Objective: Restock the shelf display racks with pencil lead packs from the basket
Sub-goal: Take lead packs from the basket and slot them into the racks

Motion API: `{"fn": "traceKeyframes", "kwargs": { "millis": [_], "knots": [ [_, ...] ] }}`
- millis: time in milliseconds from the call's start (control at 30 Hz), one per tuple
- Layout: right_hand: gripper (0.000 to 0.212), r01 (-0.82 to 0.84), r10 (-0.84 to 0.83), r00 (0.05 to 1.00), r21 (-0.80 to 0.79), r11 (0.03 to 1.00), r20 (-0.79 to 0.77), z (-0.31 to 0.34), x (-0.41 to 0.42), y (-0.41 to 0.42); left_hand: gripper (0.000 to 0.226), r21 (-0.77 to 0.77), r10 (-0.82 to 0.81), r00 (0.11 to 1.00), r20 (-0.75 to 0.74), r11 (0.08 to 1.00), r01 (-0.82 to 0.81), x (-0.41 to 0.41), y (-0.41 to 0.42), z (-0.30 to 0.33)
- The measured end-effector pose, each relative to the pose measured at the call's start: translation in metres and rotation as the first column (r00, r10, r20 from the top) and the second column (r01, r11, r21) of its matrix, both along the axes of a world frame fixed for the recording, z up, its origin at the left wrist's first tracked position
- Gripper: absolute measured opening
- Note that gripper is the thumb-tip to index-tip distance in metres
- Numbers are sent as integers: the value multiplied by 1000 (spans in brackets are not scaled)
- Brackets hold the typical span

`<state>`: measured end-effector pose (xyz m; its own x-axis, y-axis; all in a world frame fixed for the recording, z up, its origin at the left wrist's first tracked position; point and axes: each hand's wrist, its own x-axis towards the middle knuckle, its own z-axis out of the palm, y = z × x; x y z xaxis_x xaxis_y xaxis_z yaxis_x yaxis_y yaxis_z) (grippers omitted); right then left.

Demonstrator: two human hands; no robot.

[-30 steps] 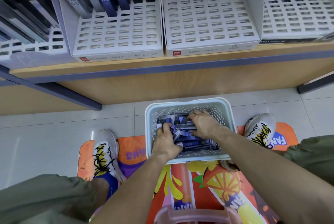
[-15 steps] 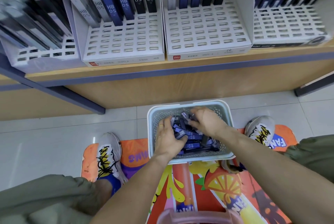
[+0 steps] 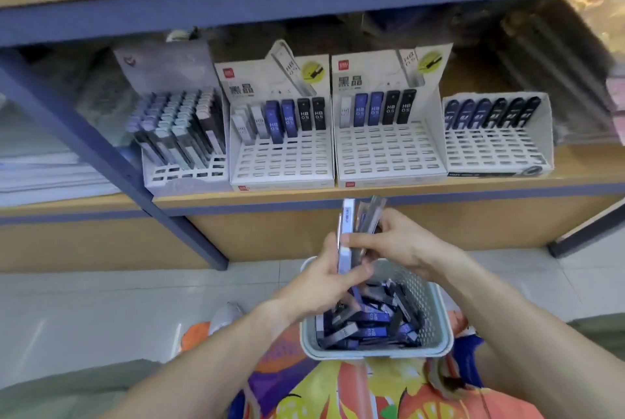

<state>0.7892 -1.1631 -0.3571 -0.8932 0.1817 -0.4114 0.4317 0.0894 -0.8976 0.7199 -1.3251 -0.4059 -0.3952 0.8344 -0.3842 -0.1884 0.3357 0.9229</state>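
— What's nearest?

— The basket, loose lead packs heaped inside it.

— And the hands?

— Just above the basket. The left hand grips upright packs; the right hand pinches their tops.

— Beyond the basket?

— The shelf, with four display racks side by side, packs standing along their back rows.

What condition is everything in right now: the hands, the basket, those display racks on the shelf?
Left hand: grips a bundle of lead packs upright above the basket.
Right hand: pinches the same bundle from the other side.
Basket: on the floor, holding many loose packs.
Two middle racks: only the back row filled.
Far left rack: nearly full.
Far right rack: back row only.
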Motion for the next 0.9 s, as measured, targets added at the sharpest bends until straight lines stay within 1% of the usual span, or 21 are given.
{"fn": "traceKeyframes", "kwargs": {
  "millis": [67,133,233,300,400,433,467,500,533,567,600,633,667,700,733,767,800,867,900],
  "knots": [
    [26,18,-17,998,14,1000,-54,22,-10,-6,46,50,-3,999,-44,999,5,-10,-9,30],
    [24,54,-50,992,29,998,-119,47,-23,-16,38,115,47,996,-74,993,-39,-21,-18,62],
    [23,72,-85,970,-66,995,-230,85,-47,-35,33,198,168,984,-64,968,-152,-40,-29,105],
    [27,82,-104,955,-90,993,-278,107,-64,-46,27,223,244,968,-62,949,-225,-53,-37,129],
    [42,76,-133,946,-195,978,-294,133,-81,-61,22,247,351,936,-14,909,-337,-72,-52,150],
    [44,68,-133,948,-223,972,-290,137,-85,-65,22,248,371,929,2,899,-360,-77,-57,154],
    [43,63,-130,950,-231,971,-285,139,-89,-69,24,244,381,924,13,895,-373,-80,-63,156],
    [38,72,-130,950,-206,976,-283,137,-93,-71,24,237,382,924,27,895,-378,-84,-69,156],
    [33,104,-137,948,-126,987,-289,134,-97,-74,23,229,382,923,51,895,-383,-88,-74,155],
    [31,159,-149,939,9,987,-310,128,-101,-76,24,221,380,922,77,895,-387,-92,-78,154],
    [35,241,-162,916,181,953,-367,122,-105,-77,26,211,376,921,98,897,-388,-95,-83,154],
    [43,324,-139,871,341,882,-470,119,-107,-77,27,201,371,922,108,900,-386,-98,-87,153],
    [49,358,-31,816,462,812,-577,117,-109,-76,27,193,366,924,111,904,-382,-101,-90,153],
    [52,344,144,749,566,749,-646,117,-111,-76,26,183,361,925,114,908,-377,-103,-94,153],
    [52,304,326,688,665,683,-649,119,-113,-76,26,173,358,926,117,911,-374,-105,-98,153],
    [47,255,475,639,750,611,-605,120,-117,-76,26,167,355,927,121,913,-371,-108,-102,154],
    [40,216,576,611,814,539,-543,122,-122,-75,26,163,352,928,125,915,-369,-110,-107,154],
    [27,171,671,595,886,432,-442,127,-133,-73,26,173,342,930,134,916,-361,-116,-114,154],
    [24,150,695,591,903,403,-409,129,-137,-72,26,185,338,931,139,914,-360,-117,-116,155]
  ]
}}
